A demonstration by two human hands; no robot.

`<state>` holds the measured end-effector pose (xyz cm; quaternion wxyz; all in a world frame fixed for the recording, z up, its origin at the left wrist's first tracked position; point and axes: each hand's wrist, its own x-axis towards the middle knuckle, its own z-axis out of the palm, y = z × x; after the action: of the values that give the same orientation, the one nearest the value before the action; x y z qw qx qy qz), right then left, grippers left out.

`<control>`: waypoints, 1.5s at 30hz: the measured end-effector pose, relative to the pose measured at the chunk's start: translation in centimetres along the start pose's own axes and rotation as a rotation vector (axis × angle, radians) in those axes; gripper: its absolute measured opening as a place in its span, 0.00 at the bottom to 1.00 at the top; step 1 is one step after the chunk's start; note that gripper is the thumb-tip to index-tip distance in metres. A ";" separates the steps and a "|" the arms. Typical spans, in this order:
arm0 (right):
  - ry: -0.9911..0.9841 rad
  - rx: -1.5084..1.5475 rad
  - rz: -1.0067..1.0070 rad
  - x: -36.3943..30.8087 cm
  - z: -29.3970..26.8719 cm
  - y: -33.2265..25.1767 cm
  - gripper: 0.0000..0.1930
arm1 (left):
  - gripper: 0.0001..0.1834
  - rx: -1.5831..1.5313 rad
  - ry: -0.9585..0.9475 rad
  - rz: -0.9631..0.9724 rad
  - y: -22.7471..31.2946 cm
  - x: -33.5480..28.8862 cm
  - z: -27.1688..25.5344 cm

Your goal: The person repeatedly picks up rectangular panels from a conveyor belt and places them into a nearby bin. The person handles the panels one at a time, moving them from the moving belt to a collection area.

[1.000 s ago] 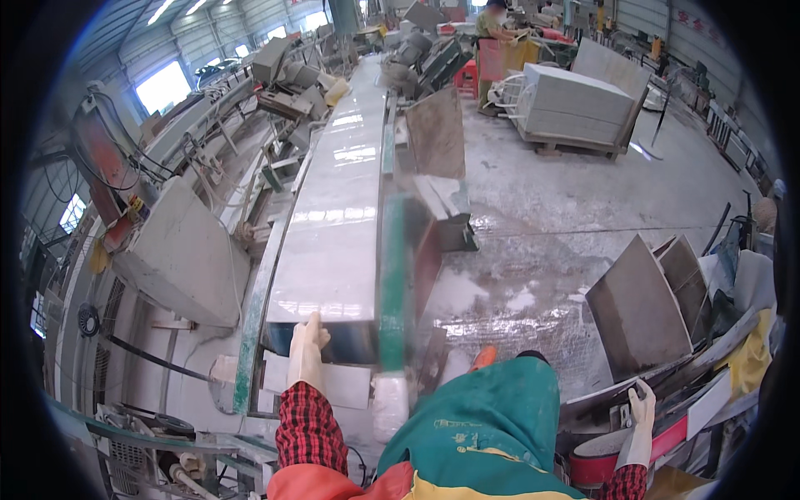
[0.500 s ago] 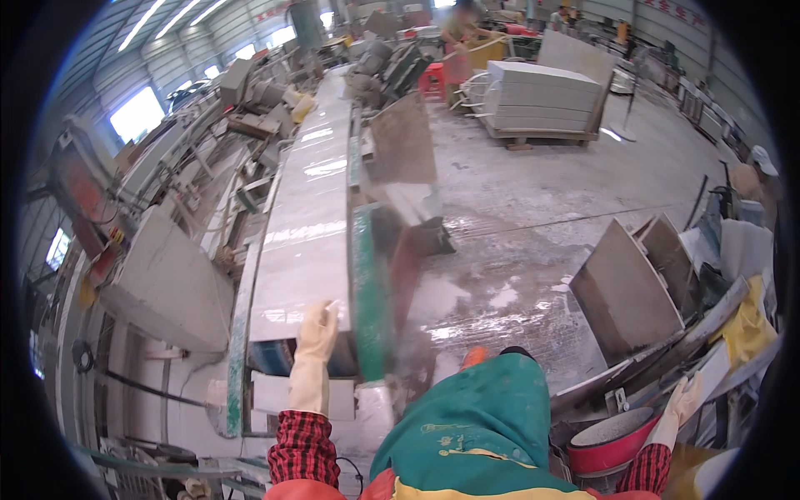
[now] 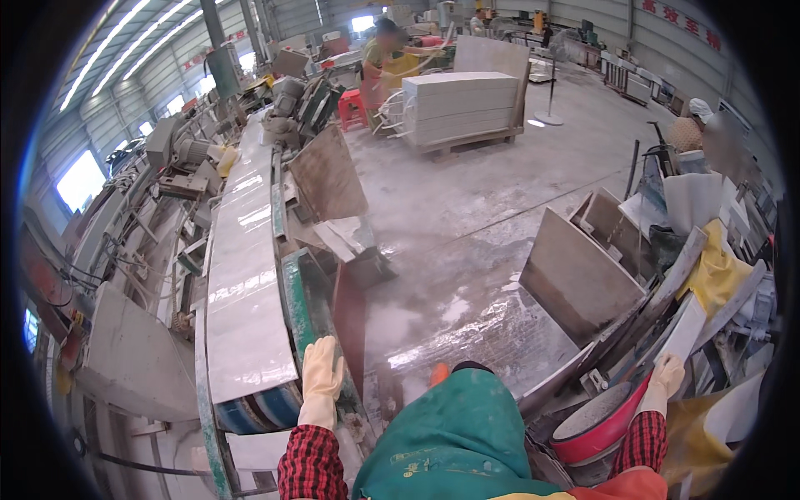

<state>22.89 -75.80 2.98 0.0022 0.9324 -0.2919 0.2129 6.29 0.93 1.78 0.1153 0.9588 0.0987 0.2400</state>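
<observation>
My left hand (image 3: 322, 375), in a cream rubber glove, rests with its fingers stretched out beside the near end of a conveyor. It lies by the conveyor's green side rail (image 3: 297, 296) and holds nothing. Wet white stone slabs (image 3: 243, 292) lie in a row along the conveyor, above a blue roller (image 3: 265, 412). At lower right, my gloved right hand (image 3: 666, 377) is closed at the near end of a narrow white stone strip (image 3: 686, 327). Directly left of that hand is a round red tub (image 3: 597, 448) with a pale grey inside.
Brown-faced slabs (image 3: 575, 279) lean at the right, near a yellow cloth (image 3: 717, 271). Another slab (image 3: 327, 175) leans against the conveyor's far side. A white slab stack (image 3: 460, 104) stands on a wooden pallet, with a person (image 3: 385, 67) beside it. The floor (image 3: 450, 312) is wet.
The view has swung right. My left hand has shifted from the near slab's corner to the green rail side. My right hand stays at the strip's end.
</observation>
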 end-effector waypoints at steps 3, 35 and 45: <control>0.087 -0.093 0.003 0.5 1.3 0.0 0.19 | 0.23 0.035 0.016 0.024 -0.2 -0.1 0.1; 0.141 -0.012 -0.162 -3.3 0.2 -0.5 0.29 | 0.25 -0.008 -0.026 -0.063 -0.9 -0.8 0.6; 0.016 0.016 -0.122 -4.1 -0.8 -1.3 0.31 | 0.24 -0.017 -0.008 -0.059 -0.6 -0.7 0.0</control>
<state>20.32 -72.38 2.23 0.0102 0.9468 -0.2327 0.2220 5.60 1.35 1.27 0.1307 0.9554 0.1246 0.2336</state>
